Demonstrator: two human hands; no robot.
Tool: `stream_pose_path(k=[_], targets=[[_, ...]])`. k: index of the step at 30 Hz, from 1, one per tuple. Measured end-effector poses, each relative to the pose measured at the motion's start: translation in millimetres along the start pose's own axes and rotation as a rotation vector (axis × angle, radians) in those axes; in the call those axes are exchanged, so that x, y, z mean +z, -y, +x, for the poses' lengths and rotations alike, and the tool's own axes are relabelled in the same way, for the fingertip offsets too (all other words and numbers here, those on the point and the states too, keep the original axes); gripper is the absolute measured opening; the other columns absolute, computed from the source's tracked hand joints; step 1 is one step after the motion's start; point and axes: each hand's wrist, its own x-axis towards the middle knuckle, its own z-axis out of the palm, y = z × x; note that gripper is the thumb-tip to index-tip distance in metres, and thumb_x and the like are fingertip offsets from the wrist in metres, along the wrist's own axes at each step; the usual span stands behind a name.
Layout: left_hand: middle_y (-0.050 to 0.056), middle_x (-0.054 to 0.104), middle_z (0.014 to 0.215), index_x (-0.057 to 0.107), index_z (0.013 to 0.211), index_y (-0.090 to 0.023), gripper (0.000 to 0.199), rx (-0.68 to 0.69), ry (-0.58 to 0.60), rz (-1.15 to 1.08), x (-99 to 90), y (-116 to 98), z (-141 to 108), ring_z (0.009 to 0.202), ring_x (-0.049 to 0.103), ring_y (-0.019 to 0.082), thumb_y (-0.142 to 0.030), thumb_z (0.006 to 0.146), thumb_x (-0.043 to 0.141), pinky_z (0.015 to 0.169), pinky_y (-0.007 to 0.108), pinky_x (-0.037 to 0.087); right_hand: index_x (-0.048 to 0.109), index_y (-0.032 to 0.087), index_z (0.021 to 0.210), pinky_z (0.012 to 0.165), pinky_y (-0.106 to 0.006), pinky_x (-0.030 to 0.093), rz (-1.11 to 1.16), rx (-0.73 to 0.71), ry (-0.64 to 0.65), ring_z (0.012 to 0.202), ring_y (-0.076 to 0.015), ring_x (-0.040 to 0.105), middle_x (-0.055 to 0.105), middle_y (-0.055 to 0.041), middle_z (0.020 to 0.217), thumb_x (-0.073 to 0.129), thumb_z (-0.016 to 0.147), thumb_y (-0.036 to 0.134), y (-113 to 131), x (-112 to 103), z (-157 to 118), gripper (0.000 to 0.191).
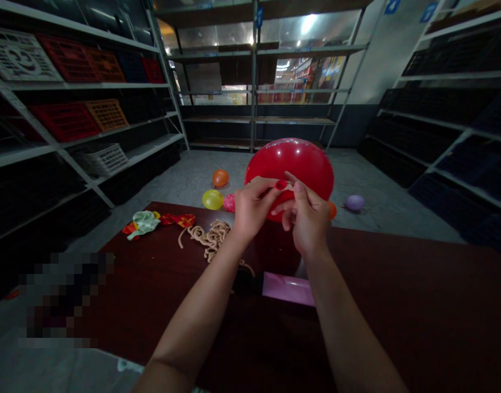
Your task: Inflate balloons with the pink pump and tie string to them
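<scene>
A large inflated red balloon (291, 158) is just beyond my hands, above the far part of the dark red table (377, 284). My left hand (254, 210) pinches the balloon's neck near its open red mouth. On the other side of the neck, my right hand (305, 215) has thumb and forefinger pressed together on it, with the other fingers curled beneath. Below my hands lies a pink-purple packet (288, 288). Tan cord (212, 237) is heaped on the table left of my hands.
Deflated green (144, 222) and red patterned balloons (179, 219) lie at the table's far left. Orange (220, 178), yellow (213, 200) and purple balloons (355, 203) are beyond the table. Shelves with crates (66, 120) stand left; more shelving is behind and right.
</scene>
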Motion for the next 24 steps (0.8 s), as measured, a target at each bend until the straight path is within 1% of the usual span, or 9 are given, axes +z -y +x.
stream_pose_path(k=[2,5,10,13,16,18,21,22,24], targets=[[0.005,0.079,0.092,0.079,0.09,-0.022,0.017,-0.119,-0.013,-0.084,2.8,0.2,1.8,0.085,0.071,0.016,-0.036,0.091,0.071,0.081,0.031,0.055,0.071,0.024,0.121,0.033,-0.021,0.027,0.021,-0.018,-0.06,0.042,-0.0069,0.051,0.076,-0.0034,0.081,0.059,0.092,0.059,1.0,0.6,0.6,0.047],[0.005,0.079,0.09,0.079,0.083,-0.021,0.022,-0.256,-0.002,-0.174,5.7,-2.1,5.0,0.084,0.071,0.017,-0.043,0.084,0.078,0.082,0.032,0.055,0.071,0.023,0.105,0.035,-0.022,0.025,0.064,-0.044,-0.089,0.038,-0.0046,0.041,0.072,-0.0009,0.073,0.058,0.093,0.061,2.1,0.0,2.3,0.042],[0.005,0.078,0.087,0.076,0.074,-0.02,0.028,-0.444,-0.008,-0.326,7.0,-5.4,8.1,0.086,0.072,0.019,-0.046,0.082,0.079,0.082,0.033,0.056,0.064,0.024,0.085,0.04,-0.022,0.033,0.136,-0.124,-0.08,0.045,-0.0063,0.047,0.067,0.0009,0.073,0.056,0.093,0.065,4.1,-4.3,6.3,0.042],[0.005,0.077,0.085,0.071,0.069,-0.019,0.032,-0.531,-0.046,-0.389,5.5,-3.0,8.5,0.082,0.071,0.018,-0.047,0.082,0.08,0.077,0.033,0.057,0.061,0.024,0.078,0.043,-0.022,0.039,0.124,-0.115,0.004,0.048,-0.0084,0.052,0.063,0.002,0.067,0.058,0.093,0.063,6.1,-9.6,7.2,0.042],[0.005,0.075,0.079,0.071,0.07,-0.018,0.034,-0.627,-0.102,-0.437,5.5,1.6,7.7,0.073,0.068,0.015,-0.048,0.08,0.081,0.067,0.029,0.055,0.064,0.023,0.074,0.052,-0.025,0.048,-0.088,-0.115,0.144,0.054,-0.0119,0.06,0.065,0.0003,0.066,0.058,0.094,0.058,5.9,-15.2,6.6,0.041],[0.003,0.072,0.072,0.071,0.071,-0.017,0.034,-0.685,-0.128,-0.47,7.8,4.5,6.4,0.067,0.066,0.013,-0.048,0.08,0.081,0.063,0.026,0.053,0.068,0.023,0.076,0.061,-0.029,0.053,-0.332,-0.19,0.201,0.06,-0.0143,0.064,0.069,-0.0006,0.068,0.061,0.094,0.05,3.2,-17.5,5.9,0.033],[0.004,0.072,0.072,0.072,0.071,-0.016,0.031,-0.735,-0.155,-0.561,13.8,6.0,4.2,0.067,0.066,0.012,-0.044,0.08,0.081,0.062,0.025,0.053,0.074,0.025,0.09,0.076,-0.035,0.055,-0.651,-0.336,0.24,0.074,-0.0193,0.07,0.076,-0.0031,0.082,0.063,0.091,0.036,-3.9,-17.8,5.6,0.015],[0.005,0.073,0.075,0.073,0.072,-0.016,0.028,-0.745,-0.161,-0.592,15.6,5.5,3.7,0.069,0.067,0.013,-0.042,0.08,0.081,0.063,0.025,0.053,0.074,0.025,0.095,0.08,-0.037,0.055,-0.719,-0.372,0.254,0.08,-0.0213,0.071,0.077,-0.0046,0.089,0.063,0.09,0.032,-6.5,-17.4,5.7,0.015],[0.006,0.076,0.083,0.076,0.074,-0.016,0.024,-0.755,-0.162,-0.63,18.2,3.4,3.3,0.074,0.069,0.014,-0.039,0.079,0.082,0.068,0.027,0.055,0.073,0.023,0.105,0.088,-0.042,0.054,-0.803,-0.421,0.279,0.092,-0.0251,0.072,0.078,-0.008,0.102,0.064,0.087,0.029,-11.0,-16.0,6.0,0.021]])
